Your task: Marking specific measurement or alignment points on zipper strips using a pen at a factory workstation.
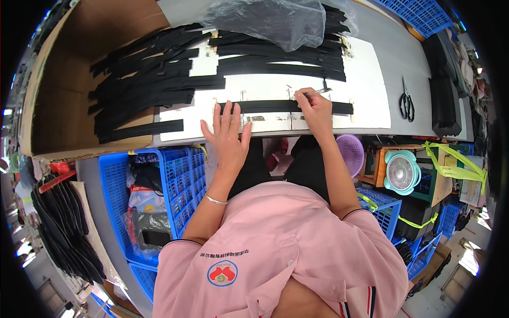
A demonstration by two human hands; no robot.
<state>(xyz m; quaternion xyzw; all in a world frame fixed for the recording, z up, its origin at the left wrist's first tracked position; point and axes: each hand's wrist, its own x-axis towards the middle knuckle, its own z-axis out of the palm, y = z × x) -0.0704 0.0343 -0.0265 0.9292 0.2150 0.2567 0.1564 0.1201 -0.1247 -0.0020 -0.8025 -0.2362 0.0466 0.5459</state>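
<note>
- Surface: grey table (pixel 395 50) across top of frame; white board (pixel 368 71) lies on it, dark marks on its face.
- Room: workshop; cardboard box (pixel 58 58) upper left, blue crate (pixel 185 175) left of the person, mint fan (pixel 401 172) right of centre, purple basket (pixel 350 153) just left of fan.
- One black strip (pixel 270 107) lies flat across the board, centre of frame, roughly left-right.
- Left hand (pixel 228 140): one, open, fingers spread, fingertips at strip's left end.
- Right hand (pixel 316 114): one, closed, gripping one slim silver tool (pixel 319 91), over strip's right half.
- Two groups of more black strips: left pile (pixel 143 87), partly in box; upper group (pixel 281 68), partly under one clear plastic bag (pixel 265 21). Overlapped, can't count.
- Scissors (pixel 407 106): one pair, right side, on table.
- Fan, purple basket: one each.
</note>
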